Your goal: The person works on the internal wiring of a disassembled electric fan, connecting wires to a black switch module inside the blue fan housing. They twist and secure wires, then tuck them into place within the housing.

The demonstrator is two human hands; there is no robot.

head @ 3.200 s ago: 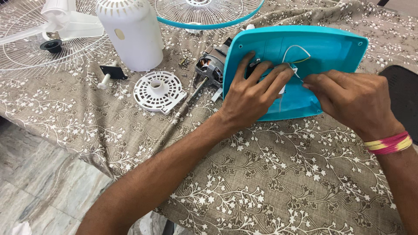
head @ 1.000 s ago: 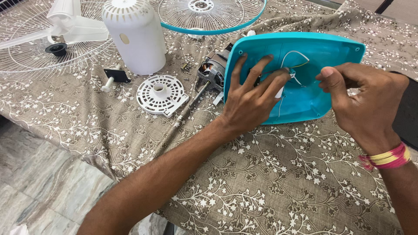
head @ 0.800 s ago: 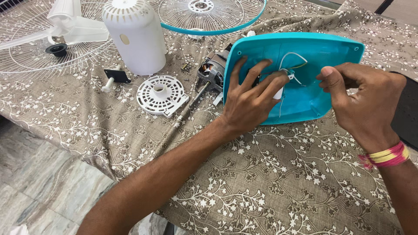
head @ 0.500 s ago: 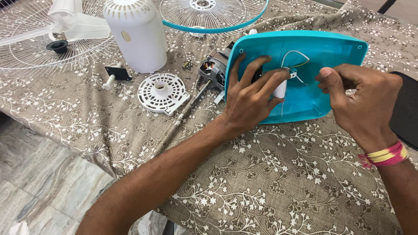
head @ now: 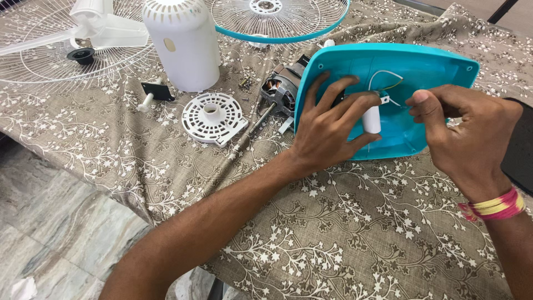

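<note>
Turquoise fan base (head: 427, 64) holds white capacitor (head: 371, 119), wires (head: 383, 83).

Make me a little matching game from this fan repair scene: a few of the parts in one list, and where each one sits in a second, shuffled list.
Things:
1. small white cylinder
2. round white vented disc
3. tall white housing
4. motor

Places:
A. stands upright at the far side of the cloth
B. lies flat on the cloth, in front of the tall housing
C. inside the turquoise shell, at the left hand fingertips
D. just left of the turquoise shell's edge, behind the left hand

Pairs: 1-C, 2-B, 3-A, 4-D
</note>
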